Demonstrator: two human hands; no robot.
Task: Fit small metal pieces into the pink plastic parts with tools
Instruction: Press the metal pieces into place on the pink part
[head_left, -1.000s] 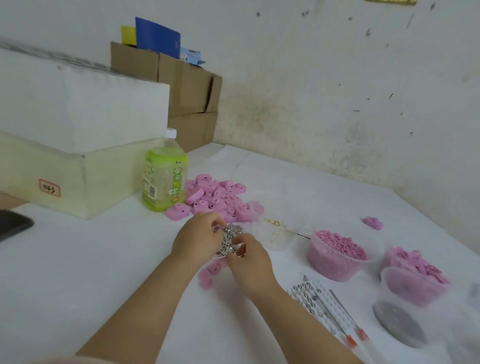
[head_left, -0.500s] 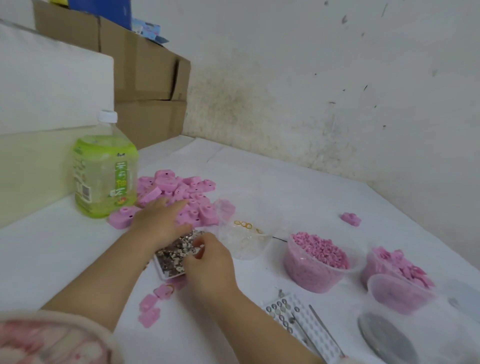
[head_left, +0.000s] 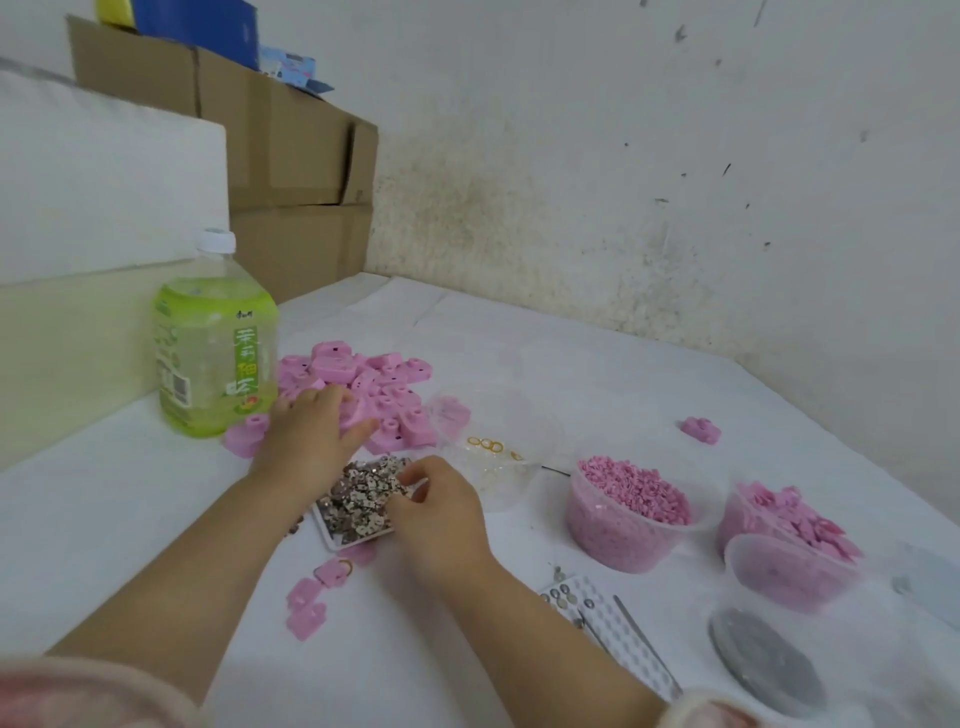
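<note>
Left hand (head_left: 311, 436) flat on pink parts (head_left: 387, 384); right hand (head_left: 441, 512) pinches metal pieces (head_left: 358, 501).

Bare forearms, pale pink sleeves
Soft, fuzzy-looking cuffs; left sleeve (head_left: 78, 693) and right sleeve (head_left: 719, 712) both end well back from the left hand (head_left: 311, 439) and right hand (head_left: 441, 517).

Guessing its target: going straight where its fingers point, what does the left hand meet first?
Likely the heap of pink plastic parts right ahead of the left hand; depth is unclear.
</note>
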